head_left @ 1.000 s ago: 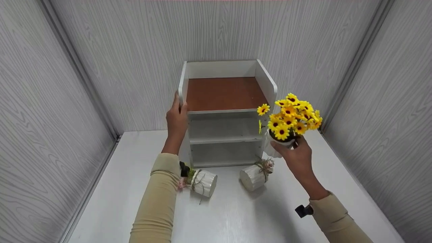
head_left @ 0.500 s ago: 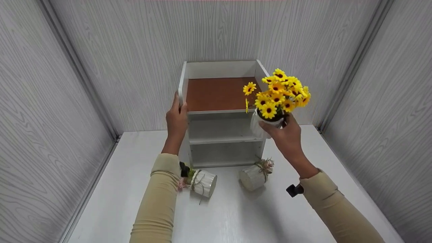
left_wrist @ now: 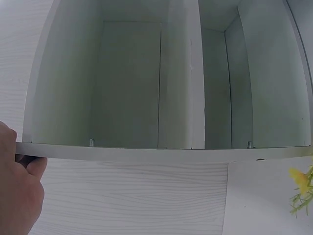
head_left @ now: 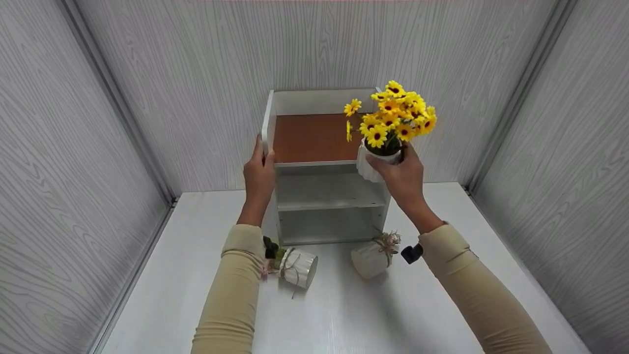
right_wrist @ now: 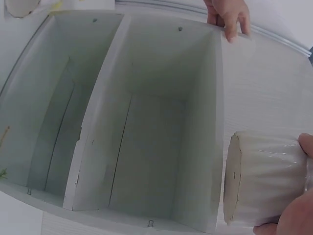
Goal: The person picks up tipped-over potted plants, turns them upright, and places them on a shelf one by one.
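My right hand [head_left: 405, 179] grips a white fluted flowerpot [head_left: 367, 164] filled with yellow daisy-like flowers [head_left: 395, 115]. In the head view the pot is upright and overlaps the right front of a small white shelf unit [head_left: 322, 202]. The unit has a brown top board [head_left: 312, 137] between raised sides, above two compartments. In the right wrist view the pot's base [right_wrist: 232, 178] is close beside the edge of the top board. My left hand [head_left: 259, 177] holds the unit's left side panel at its front edge, with the thumb and fingers around it.
Two more white pots lie tipped over on the white table [head_left: 314, 319] in front of the unit: one tied with twine [head_left: 300, 268] at the left, another [head_left: 369, 260] at the right. Wood-grain walls [head_left: 319, 44] enclose the back and both sides.
My right hand has carried the pot of yellow flowers up and to the left, from beside the unit to its right front. The left hand keeps its hold on the side panel.
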`<state>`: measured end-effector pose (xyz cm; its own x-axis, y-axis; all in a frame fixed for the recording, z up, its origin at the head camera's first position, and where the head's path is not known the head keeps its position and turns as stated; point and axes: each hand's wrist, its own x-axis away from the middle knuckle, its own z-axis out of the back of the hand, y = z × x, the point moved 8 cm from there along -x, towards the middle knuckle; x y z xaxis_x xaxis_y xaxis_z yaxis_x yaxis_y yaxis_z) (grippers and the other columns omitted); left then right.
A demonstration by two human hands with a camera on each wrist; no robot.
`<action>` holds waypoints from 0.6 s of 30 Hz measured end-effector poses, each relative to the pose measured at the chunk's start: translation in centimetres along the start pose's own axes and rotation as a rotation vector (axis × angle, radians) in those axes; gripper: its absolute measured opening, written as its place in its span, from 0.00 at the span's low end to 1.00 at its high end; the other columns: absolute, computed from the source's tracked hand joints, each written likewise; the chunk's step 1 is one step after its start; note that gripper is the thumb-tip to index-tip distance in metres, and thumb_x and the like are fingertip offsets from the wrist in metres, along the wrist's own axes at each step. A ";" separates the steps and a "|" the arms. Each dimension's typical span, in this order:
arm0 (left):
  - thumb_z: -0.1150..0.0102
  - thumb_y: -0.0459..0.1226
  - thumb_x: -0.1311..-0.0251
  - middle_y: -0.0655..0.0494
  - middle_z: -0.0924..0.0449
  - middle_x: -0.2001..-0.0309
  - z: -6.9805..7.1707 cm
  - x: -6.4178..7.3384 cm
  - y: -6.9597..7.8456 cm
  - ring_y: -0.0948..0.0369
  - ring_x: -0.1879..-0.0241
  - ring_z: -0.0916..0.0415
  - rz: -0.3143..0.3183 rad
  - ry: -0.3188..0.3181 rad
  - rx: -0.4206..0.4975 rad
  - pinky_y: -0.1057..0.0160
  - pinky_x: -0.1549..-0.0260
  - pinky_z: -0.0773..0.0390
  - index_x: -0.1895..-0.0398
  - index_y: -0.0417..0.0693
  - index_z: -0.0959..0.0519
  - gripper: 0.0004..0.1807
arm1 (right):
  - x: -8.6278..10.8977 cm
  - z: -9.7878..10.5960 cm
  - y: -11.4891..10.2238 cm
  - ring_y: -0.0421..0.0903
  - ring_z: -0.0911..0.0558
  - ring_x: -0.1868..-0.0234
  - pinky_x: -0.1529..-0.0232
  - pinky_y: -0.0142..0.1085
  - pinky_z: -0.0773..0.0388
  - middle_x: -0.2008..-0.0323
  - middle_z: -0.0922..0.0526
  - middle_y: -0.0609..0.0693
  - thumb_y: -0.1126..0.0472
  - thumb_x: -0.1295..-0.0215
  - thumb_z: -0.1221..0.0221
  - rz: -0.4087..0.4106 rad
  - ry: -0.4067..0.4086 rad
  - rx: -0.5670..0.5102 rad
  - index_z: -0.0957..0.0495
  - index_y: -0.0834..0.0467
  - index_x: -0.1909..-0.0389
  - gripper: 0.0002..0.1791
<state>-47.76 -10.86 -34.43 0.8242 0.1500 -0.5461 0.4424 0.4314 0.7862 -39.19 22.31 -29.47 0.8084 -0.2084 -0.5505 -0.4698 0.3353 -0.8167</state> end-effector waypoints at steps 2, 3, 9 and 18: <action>0.54 0.43 0.21 0.47 0.30 0.29 0.0 0.1 0.0 0.59 0.45 0.23 -0.005 0.006 0.002 0.52 0.43 0.23 0.19 0.51 0.47 0.32 | -0.7 -0.3 1.1 0.49 0.25 0.34 0.34 0.47 0.28 0.34 0.26 0.55 0.57 0.43 0.26 -0.012 0.009 0.005 0.35 0.59 0.28 0.43; 0.54 0.43 0.21 0.47 0.30 0.29 0.1 0.1 0.0 0.59 0.46 0.24 -0.007 0.009 0.001 0.52 0.43 0.23 0.19 0.52 0.47 0.32 | -1.1 -0.4 1.8 0.49 0.25 0.34 0.35 0.47 0.28 0.33 0.26 0.54 0.55 0.43 0.26 -0.018 0.013 0.006 0.35 0.58 0.28 0.44; 0.54 0.43 0.21 0.48 0.31 0.28 0.1 0.0 0.1 0.59 0.41 0.25 -0.016 0.011 0.005 0.52 0.41 0.24 0.19 0.53 0.46 0.31 | -1.9 -1.1 3.2 0.44 0.26 0.33 0.34 0.43 0.28 0.33 0.27 0.49 0.46 0.45 0.26 -0.051 0.031 -0.025 0.36 0.52 0.27 0.47; 0.54 0.43 0.21 0.46 0.31 0.29 -0.3 0.5 -0.1 0.58 0.39 0.25 -0.015 0.006 0.009 0.51 0.41 0.24 0.19 0.51 0.45 0.31 | -2.1 -1.7 3.1 0.45 0.27 0.32 0.33 0.43 0.29 0.32 0.29 0.52 0.49 0.41 0.28 -0.052 0.058 -0.077 0.42 0.53 0.24 0.48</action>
<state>-47.51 -10.57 -34.82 0.8154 0.1494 -0.5593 0.4577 0.4252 0.7808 -42.97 22.24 -31.14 0.8116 -0.2775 -0.5141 -0.4551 0.2514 -0.8542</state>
